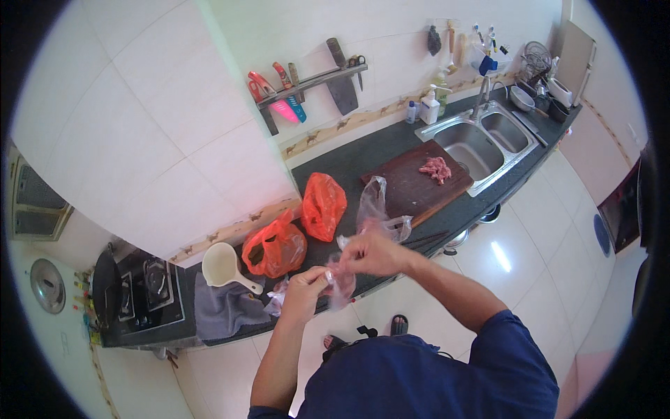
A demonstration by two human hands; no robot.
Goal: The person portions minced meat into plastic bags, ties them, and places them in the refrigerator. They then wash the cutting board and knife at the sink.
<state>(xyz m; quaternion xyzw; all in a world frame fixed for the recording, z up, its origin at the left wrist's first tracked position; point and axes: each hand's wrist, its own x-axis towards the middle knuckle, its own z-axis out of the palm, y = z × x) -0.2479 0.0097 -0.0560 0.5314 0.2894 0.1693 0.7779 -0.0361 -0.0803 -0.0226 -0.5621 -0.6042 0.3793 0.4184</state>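
Note:
A thin clear plastic bag [343,288] with something pinkish inside hangs between my two hands at the counter's front edge. My left hand [308,288] pinches the bag's film between thumb and fingers. On the other side of the bag is my right hand [374,254], its fingertips drawn together on the film; it looks slightly blurred. Just beyond the right hand lies a second clear plastic bag [372,201], partly against a dark wooden cutting board [403,183]. A small heap of raw meat [435,169] rests on the board's right part.
Two red plastic bags [275,246] [323,207] stand by the wall. A cream plastic ladle [222,266] sits on a grey cloth [225,309] near the gas stove [149,293]. Chopsticks [426,238] lie near the front edge. Beyond the board is a double steel sink [468,149]; knives hang on a wall rack [314,81].

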